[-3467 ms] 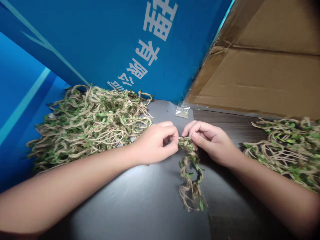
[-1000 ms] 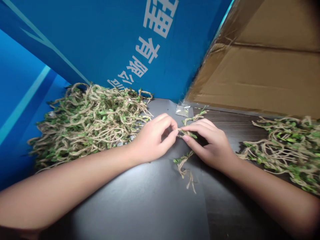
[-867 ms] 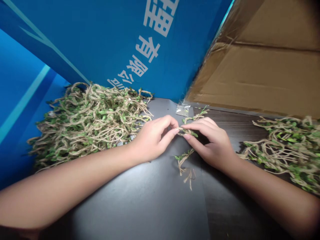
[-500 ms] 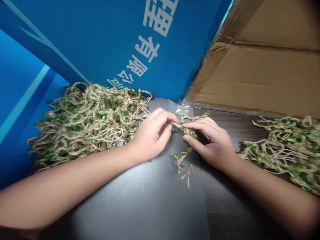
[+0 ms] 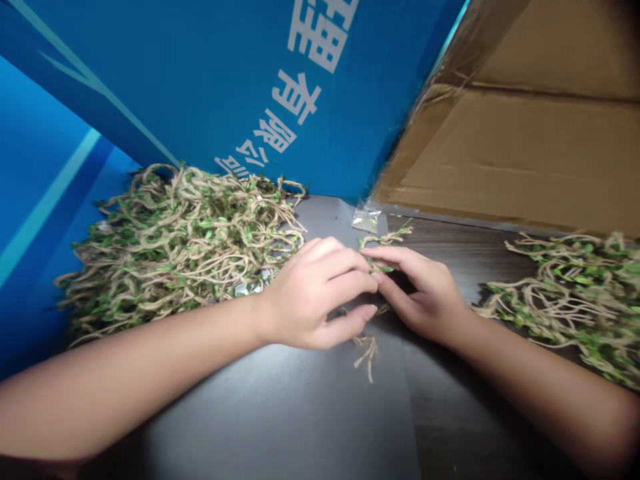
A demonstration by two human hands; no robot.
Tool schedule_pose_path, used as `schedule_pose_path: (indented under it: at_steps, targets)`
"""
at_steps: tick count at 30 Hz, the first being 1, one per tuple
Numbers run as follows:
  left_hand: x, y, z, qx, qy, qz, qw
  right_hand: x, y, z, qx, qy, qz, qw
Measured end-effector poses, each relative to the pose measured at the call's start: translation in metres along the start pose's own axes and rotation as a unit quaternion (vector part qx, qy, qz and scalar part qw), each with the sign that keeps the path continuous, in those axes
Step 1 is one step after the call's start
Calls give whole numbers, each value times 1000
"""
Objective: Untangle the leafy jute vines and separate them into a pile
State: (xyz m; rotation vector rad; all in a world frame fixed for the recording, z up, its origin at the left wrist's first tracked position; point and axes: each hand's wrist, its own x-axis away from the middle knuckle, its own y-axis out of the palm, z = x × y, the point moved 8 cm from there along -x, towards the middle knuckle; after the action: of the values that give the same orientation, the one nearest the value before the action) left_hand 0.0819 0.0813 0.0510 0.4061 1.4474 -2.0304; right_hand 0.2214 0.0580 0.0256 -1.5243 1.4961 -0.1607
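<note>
A leafy twine garland (image 5: 387, 238), tan cord wound with small green leaves, is pinched between the thumb and fingers of my right hand (image 5: 429, 288). One end of it sticks out beyond the fingertips, and a frayed twine end (image 5: 369, 350) hangs out on the near side. My left hand (image 5: 317, 293) reaches over the garland's middle, its fingers stretched and its thumb apart, fingertips meeting the right thumb. That hand hides much of the strand beneath it.
A large heap of similar garlands (image 5: 185, 240) lies on the left, with more garlands (image 5: 575, 293) at the right. Behind stand a blue printed panel (image 5: 200, 80) and a cardboard sheet (image 5: 525, 153). A small clear plastic bag (image 5: 365, 219) lies near the grey board (image 5: 280, 413).
My left hand has moved right and nearer, its pinch loosened and fingers stretched over the garland. My right hand stays nearly in place. The frayed end has shifted slightly.
</note>
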Motion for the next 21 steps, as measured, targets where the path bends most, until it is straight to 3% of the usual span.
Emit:
schedule_pose_path:
  at_steps: [4, 8, 21]
  targets:
    - [-1, 11, -15, -14, -68, -49, 996, 1, 2, 0, -28, -3, -13, 1000]
    - [0, 14, -23, -33, -104, -59, 992, 2, 5, -1, -50, -13, -35, 998]
    - [3, 17, -22, -41, -93, -72, 992, 2, 7, -3, -64, -17, -51, 997]
